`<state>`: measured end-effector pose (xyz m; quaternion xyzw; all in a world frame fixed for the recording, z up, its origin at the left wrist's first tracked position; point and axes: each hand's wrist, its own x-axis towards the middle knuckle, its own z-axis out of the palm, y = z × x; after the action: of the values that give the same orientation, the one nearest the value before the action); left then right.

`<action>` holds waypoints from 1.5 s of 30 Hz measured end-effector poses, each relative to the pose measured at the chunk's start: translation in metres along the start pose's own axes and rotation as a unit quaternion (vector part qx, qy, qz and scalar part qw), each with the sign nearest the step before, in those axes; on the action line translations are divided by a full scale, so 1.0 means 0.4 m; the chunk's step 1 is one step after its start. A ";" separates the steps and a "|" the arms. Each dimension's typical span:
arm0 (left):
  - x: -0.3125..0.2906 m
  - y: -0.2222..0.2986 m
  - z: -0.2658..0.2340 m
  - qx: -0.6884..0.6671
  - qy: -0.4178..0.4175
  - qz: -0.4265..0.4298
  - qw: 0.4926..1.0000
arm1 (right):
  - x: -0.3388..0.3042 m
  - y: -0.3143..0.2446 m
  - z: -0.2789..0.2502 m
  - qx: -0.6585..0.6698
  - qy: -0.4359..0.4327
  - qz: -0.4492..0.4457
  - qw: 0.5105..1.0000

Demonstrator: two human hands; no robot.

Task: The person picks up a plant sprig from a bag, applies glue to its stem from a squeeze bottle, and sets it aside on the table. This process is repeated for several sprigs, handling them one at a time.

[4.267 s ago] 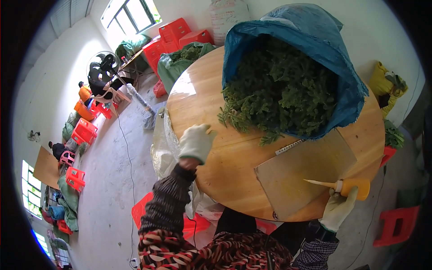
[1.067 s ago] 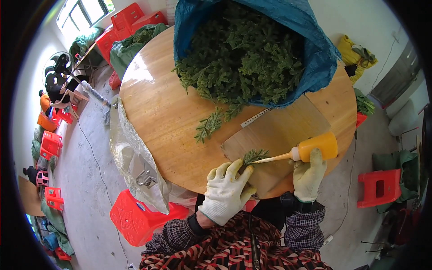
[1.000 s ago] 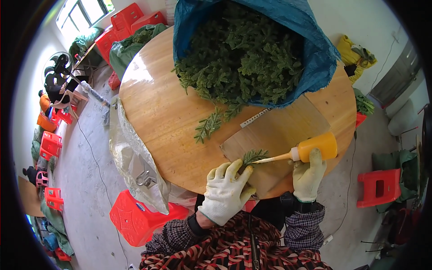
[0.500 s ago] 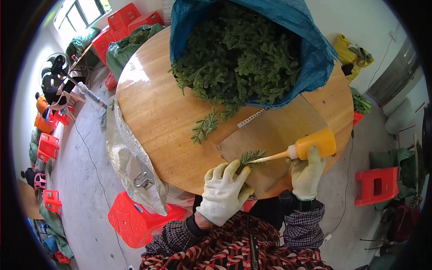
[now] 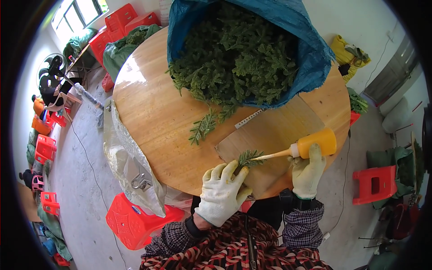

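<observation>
Left hand in a white glove, pinching a little green twig over the near left part of some brown cardboard, right hand gripping a yellow bottle, its thin tip at the twig, big blue bag of green branches on the table's far side.

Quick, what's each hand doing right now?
Left hand: closed, fingertips pinching a small green sprig.
Right hand: closed around a yellow squeeze bottle, nozzle at the sprig.

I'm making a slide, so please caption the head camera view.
Left hand holding a green sprig, right hand pointing a yellow bottle at it above cardboard.
</observation>
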<state>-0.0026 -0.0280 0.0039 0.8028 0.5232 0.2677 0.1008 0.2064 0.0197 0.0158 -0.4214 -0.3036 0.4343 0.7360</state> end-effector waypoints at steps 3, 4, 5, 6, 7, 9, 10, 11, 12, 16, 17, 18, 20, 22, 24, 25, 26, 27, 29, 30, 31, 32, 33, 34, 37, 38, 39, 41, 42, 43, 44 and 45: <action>0.000 0.000 -0.001 0.000 -0.002 0.000 1.000 | 0.005 0.003 -0.010 0.000 0.010 0.003 1.000; 0.000 0.001 -0.001 0.002 -0.004 -0.002 1.000 | 0.007 0.003 -0.011 0.001 0.014 0.005 1.000; 0.000 0.001 0.000 0.004 -0.005 -0.003 1.000 | 0.007 0.003 -0.011 0.000 0.015 0.004 1.000; 0.001 0.002 0.000 0.006 -0.006 -0.003 1.000 | 0.007 0.002 -0.008 0.001 0.024 0.003 1.000; 0.001 0.002 0.001 0.006 -0.006 -0.002 1.000 | 0.007 0.000 -0.005 0.001 0.033 0.001 0.999; -0.001 0.002 0.003 0.010 -0.003 -0.002 1.000 | 0.008 -0.004 -0.004 0.002 0.043 -0.002 0.999; -0.001 0.002 0.004 0.013 -0.002 -0.001 1.000 | 0.009 -0.006 -0.005 0.002 0.050 0.001 0.999; -0.001 0.002 0.004 0.012 -0.002 0.000 1.000 | 0.009 -0.008 -0.005 0.003 0.057 0.005 0.998; -0.002 0.002 0.003 0.014 -0.004 0.000 1.000 | 0.010 -0.009 -0.007 0.004 0.064 0.008 0.998; -0.002 0.000 0.005 0.017 -0.007 0.003 1.000 | 0.012 -0.004 -0.027 0.006 0.027 0.007 1.000; -0.003 -0.001 0.006 0.018 -0.005 0.004 1.000 | 0.013 -0.004 -0.029 0.006 0.029 0.006 1.000; -0.003 -0.002 0.005 0.019 -0.004 0.005 1.000 | 0.013 -0.004 -0.031 0.012 0.034 0.008 0.999; -0.004 -0.001 0.002 0.025 -0.002 0.010 1.000 | 0.015 -0.005 -0.035 0.023 0.043 0.011 0.999; -0.003 -0.002 0.004 0.037 0.000 0.016 0.999 | 0.014 -0.002 -0.040 0.026 0.050 0.012 0.998; -0.003 -0.002 0.007 0.036 -0.004 0.017 0.999 | 0.015 0.000 -0.046 0.033 0.058 0.016 0.998; -0.003 -0.002 0.008 0.037 -0.006 0.016 0.999 | 0.016 0.000 -0.050 0.032 0.060 0.014 0.998; -0.004 -0.001 0.007 0.039 -0.009 0.014 0.999 | 0.016 -0.001 -0.054 0.034 0.059 0.013 0.998; -0.004 0.000 0.006 0.038 -0.010 0.016 0.999 | 0.017 -0.003 -0.058 0.036 0.058 0.011 0.998; -0.004 0.003 0.004 0.031 -0.009 0.009 0.999 | 0.018 -0.005 -0.065 0.037 0.059 0.008 0.998; -0.003 0.005 0.004 0.027 -0.008 0.005 1.000 | 0.018 -0.006 -0.067 0.037 0.064 0.009 0.997; -0.003 0.005 0.003 0.027 -0.008 0.006 1.000 | 0.017 -0.005 -0.066 0.039 0.068 0.012 0.997; -0.003 0.006 0.003 0.025 -0.008 0.007 1.000 | 0.018 -0.004 -0.067 0.041 0.072 0.014 0.997; -0.003 0.006 0.003 0.024 -0.007 0.007 1.000 | 0.018 -0.003 -0.071 0.041 0.072 0.013 0.996; -0.002 0.007 0.003 0.022 -0.006 0.007 1.000 | 0.019 -0.003 -0.075 0.045 0.078 0.013 0.996; 0.001 0.009 0.004 0.020 -0.001 0.009 1.000 | 0.023 -0.002 -0.088 0.053 0.087 0.012 0.995; 0.001 0.007 0.004 0.020 0.003 0.007 1.000 | 0.023 0.001 -0.090 0.059 0.092 0.012 0.994; 0.000 0.005 0.005 0.022 0.005 0.004 1.000 | 0.024 0.005 -0.092 0.066 0.097 0.013 0.993; 0.000 0.001 0.005 0.021 0.018 0.008 1.000 | 0.024 0.009 -0.094 0.077 0.095 0.020 0.992; -0.002 -0.001 0.002 0.023 0.025 0.008 0.999 | 0.025 0.009 -0.098 0.090 0.104 0.020 0.990; -0.005 -0.008 0.005 0.032 0.029 0.000 0.999 | 0.026 0.015 -0.103 0.102 0.112 0.022 0.988; -0.008 -0.016 0.013 0.015 0.042 0.008 0.999 | 0.028 0.021 -0.108 0.115 0.120 0.025 0.986; -0.011 -0.024 0.021 0.000 0.056 0.015 0.998 | 0.028 0.026 -0.111 0.121 0.109 0.035 0.986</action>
<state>-0.0070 -0.0268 -0.0088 0.7943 0.5159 0.3138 0.0676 0.2435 0.0166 -0.0129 -0.3841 -0.1518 0.4447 0.7948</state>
